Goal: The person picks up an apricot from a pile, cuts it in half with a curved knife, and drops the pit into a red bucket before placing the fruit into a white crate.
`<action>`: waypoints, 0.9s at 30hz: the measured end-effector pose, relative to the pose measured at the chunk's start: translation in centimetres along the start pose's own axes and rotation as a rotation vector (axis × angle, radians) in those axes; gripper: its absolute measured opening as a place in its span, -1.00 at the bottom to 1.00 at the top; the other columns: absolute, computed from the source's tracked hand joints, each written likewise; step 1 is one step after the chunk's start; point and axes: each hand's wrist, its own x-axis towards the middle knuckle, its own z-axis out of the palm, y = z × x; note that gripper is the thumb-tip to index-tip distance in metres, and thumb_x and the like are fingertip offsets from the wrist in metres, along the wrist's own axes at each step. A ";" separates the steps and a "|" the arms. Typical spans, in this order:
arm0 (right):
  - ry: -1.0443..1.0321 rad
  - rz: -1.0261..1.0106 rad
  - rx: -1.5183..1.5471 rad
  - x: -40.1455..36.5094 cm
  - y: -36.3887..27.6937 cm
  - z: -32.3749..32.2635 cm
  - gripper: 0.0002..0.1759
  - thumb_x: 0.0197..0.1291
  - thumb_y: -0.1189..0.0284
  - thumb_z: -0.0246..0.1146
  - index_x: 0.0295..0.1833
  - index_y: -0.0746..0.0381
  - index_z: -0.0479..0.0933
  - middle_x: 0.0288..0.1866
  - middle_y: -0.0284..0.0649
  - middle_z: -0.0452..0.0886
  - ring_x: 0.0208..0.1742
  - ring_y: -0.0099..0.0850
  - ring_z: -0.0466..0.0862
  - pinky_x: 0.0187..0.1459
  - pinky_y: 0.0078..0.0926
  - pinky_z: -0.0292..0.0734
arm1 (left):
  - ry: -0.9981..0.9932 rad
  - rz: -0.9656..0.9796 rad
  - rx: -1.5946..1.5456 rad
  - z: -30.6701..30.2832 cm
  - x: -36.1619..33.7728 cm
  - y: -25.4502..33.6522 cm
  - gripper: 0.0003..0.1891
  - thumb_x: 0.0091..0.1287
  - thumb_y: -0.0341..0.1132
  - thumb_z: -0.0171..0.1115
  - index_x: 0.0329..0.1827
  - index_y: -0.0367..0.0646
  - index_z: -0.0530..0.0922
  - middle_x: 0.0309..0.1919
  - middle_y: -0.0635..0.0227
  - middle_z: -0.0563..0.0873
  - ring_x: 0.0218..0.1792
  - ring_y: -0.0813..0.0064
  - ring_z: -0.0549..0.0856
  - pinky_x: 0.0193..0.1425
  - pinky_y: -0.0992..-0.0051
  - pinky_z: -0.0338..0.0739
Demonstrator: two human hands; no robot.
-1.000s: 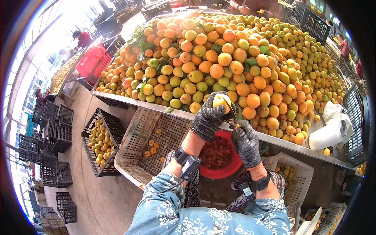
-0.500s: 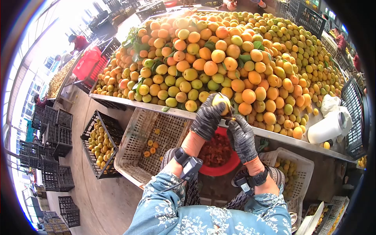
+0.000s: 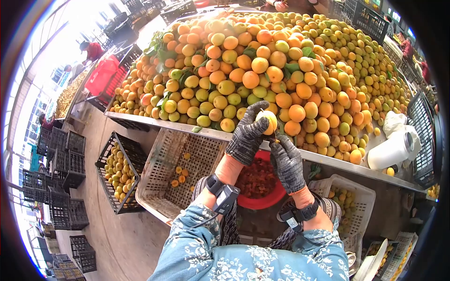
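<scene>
My left hand [image 3: 247, 136], in a dark grey knit glove, is closed round a yellow apricot [image 3: 266, 122] just over the table's front edge. Beside it, my gloved right hand [image 3: 287, 161] pinches a small knife-like tool [image 3: 276, 139] against the fruit's lower side; most of the tool is hidden by the fingers. A big heap of orange and green-yellow apricots [image 3: 253, 80] lies on the metal-edged table [image 3: 187, 127] before me. Under my hands stands a red basin [image 3: 260, 203] with reddish-brown pieces in it.
At left, a white plastic crate [image 3: 152, 187] holds several cut apricot halves, next to a black crate [image 3: 123, 140] of fruit. Another pale crate [image 3: 363, 206] is at right. A white jug [image 3: 388, 152] lies on the table's right end. Other people work in the background.
The apricot has been turned in my left hand, whose fingers have lifted and shifted around it. My right hand has stayed close beside the fruit. The view has shifted slightly.
</scene>
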 end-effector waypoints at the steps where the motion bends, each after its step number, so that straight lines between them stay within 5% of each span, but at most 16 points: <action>1: 0.011 -0.022 -0.029 0.0 0.3 0.0 -0.83 0.38 0.38 0.16 -0.05 0.24 0.52 -0.46 -0.49 0.46 -0.51 -0.72 0.38 -0.49 -0.74 0.30 | -0.009 -0.021 -0.010 0.1 -0.1 0.2 -0.45 0.28 -0.07 0.34 0.21 -0.18 0.40 -0.09 0.33 0.58 -0.13 0.50 0.62 -0.07 0.50 0.60; 4: 0.038 -0.018 -0.052 0.2 0.3 0.2 -0.83 0.38 0.38 0.16 -0.05 0.24 0.52 -0.46 -0.49 0.46 -0.51 -0.73 0.39 -0.50 -0.74 0.30 | -0.010 -0.073 -0.018 0.5 -0.6 -0.1 -0.48 0.33 -0.07 0.29 0.23 -0.15 0.39 -0.06 0.36 0.55 -0.09 0.54 0.59 -0.03 0.52 0.59; 8: 0.000 0.045 -0.041 0.8 0.2 -0.7 -0.84 0.37 0.38 0.16 -0.06 0.24 0.53 -0.46 -0.48 0.48 -0.50 -0.73 0.41 -0.50 -0.73 0.31 | 0.171 0.201 0.388 1.9 -1.7 -1.3 -0.53 0.40 0.03 0.17 0.14 -0.14 0.42 -0.09 0.33 0.58 -0.17 0.47 0.63 -0.16 0.43 0.64; 16: -0.023 -0.026 -0.056 -0.3 1.3 0.0 -0.81 0.37 0.37 0.19 -0.02 0.24 0.54 -0.44 -0.49 0.52 -0.51 -0.74 0.40 -0.53 -0.73 0.27 | 0.175 -0.208 -0.227 0.3 0.1 -0.9 -0.52 0.39 0.11 0.13 0.00 -0.17 0.44 -0.28 0.36 0.64 -0.33 0.41 0.67 -0.24 0.42 0.64; 18: 0.043 0.003 0.037 0.3 0.7 0.0 -0.81 0.36 0.38 0.20 -0.02 0.25 0.54 -0.43 -0.49 0.52 -0.51 -0.74 0.40 -0.52 -0.73 0.27 | 0.222 -0.198 -0.230 2.1 -0.2 -1.1 -0.55 0.40 0.11 0.12 -0.06 -0.15 0.49 -0.29 0.40 0.62 -0.16 0.48 0.61 -0.01 0.53 0.54; 20: -0.001 0.089 0.092 0.5 -0.6 -0.7 -0.80 0.37 0.39 0.19 0.00 0.26 0.53 -0.43 -0.49 0.51 -0.51 -0.75 0.38 -0.51 -0.74 0.27 | 0.166 -0.216 -0.161 0.3 0.2 -2.3 -0.57 0.44 0.09 0.07 -0.05 -0.15 0.50 -0.28 0.46 0.60 -0.20 0.56 0.58 -0.05 0.58 0.51; 22: 0.014 -0.037 -0.050 0.0 -1.1 -0.6 -0.78 0.38 0.38 0.18 0.01 0.28 0.52 -0.41 -0.48 0.51 -0.48 -0.74 0.39 -0.48 -0.73 0.32 | 0.000 -0.060 0.099 -1.5 0.7 -3.0 -0.61 0.47 0.02 0.05 -0.04 -0.18 0.52 -0.28 0.48 0.58 -0.22 0.60 0.57 -0.06 0.58 0.49; 27: -0.002 0.068 -0.017 -0.3 -0.1 -1.2 -0.78 0.36 0.38 0.20 -0.02 0.31 0.52 -0.35 -0.43 0.55 -0.42 -0.71 0.46 -0.41 -0.71 0.41 | 0.056 0.098 0.375 0.4 0.0 -1.9 -0.62 0.49 -0.03 0.04 0.01 -0.21 0.54 -0.29 0.46 0.58 -0.24 0.62 0.55 -0.11 0.60 0.47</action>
